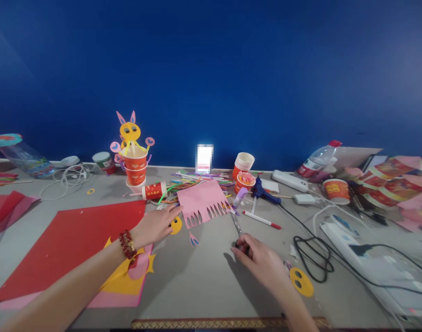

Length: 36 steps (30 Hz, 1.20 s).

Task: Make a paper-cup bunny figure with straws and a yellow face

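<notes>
My left hand lies low over the table with its fingers spread and nothing held. Its fingertips are beside a yellow face cutout and near the left edge of a pink sheet. Leaf-shaped holes run along the sheet's lower edge. My right hand is closed on the dark handles of a pair of scissors, whose blades point up toward the sheet's right corner. A small pink and blue ear cutout rests below the sheet. Another yellow face sits right of my right wrist.
Red paper covers the left. Behind are a decorated cup stack, a tipped red cup and colourful sticks. At right are a blue glue gun, a red-capped marker, black cable and a power strip.
</notes>
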{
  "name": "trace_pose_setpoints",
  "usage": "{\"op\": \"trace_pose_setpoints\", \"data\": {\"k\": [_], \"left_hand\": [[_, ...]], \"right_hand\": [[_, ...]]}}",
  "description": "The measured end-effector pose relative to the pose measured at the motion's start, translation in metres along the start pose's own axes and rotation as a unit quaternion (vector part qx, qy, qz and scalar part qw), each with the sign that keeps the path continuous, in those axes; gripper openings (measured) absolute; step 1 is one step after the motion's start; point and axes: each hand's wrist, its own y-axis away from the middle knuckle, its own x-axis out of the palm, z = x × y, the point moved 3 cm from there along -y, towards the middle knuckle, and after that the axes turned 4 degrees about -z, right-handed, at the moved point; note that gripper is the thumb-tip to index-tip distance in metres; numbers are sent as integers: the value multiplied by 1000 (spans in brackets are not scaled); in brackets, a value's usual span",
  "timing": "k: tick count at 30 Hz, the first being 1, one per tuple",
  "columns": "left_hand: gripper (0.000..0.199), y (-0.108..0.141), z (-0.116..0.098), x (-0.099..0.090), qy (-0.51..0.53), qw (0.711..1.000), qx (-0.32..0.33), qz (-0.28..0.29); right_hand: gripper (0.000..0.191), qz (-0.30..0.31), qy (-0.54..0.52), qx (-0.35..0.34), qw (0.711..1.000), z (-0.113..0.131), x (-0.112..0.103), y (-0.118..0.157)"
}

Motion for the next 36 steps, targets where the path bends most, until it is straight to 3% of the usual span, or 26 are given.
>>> {"op": "trace_pose_setpoints", "data": {"k": [7,11,14,16,18,19,21,24,26,28,31,34,36], "left_hand": [[50,11,-13,-17,75,996,49,-13],[38,17,-28,-34,252,963,86,-34],[24,22,-45,-43,323,931,164,-48],[24,27,-57,-46,292,926,234,-42],[29,32,-63,-45,235,935,265,-29],[29,34,-64,-43,218,940,261,-24],[27,38,-64,-37,224,944,239,-24],[24,42,-61,-25,333,915,201,-106],[24,41,-57,-13,462,864,88,-180],[24,38,-60,3,565,811,12,-153],[33,31,-74,20,636,767,-14,-84],[34,27,-84,22,658,750,-20,-65],[35,26,-86,20,685,725,-22,-73]], "right_hand": [[24,-36,-63,-36,997,13,3,0],[30,5,-242,-31,970,35,20,-4],[44,88,-434,33,896,53,43,-7],[46,150,-535,84,827,63,59,-5],[45,185,-606,118,765,71,69,-3],[44,186,-630,127,743,72,72,-2],[43,158,-654,133,728,72,73,-1],[42,90,-639,138,751,66,70,-2],[43,52,-624,141,767,62,68,-4],[43,32,-614,138,777,62,70,-4],[43,36,-581,118,805,67,74,-4],[46,55,-491,52,868,67,67,-8],[47,9,-389,-10,921,56,50,-19]]}}
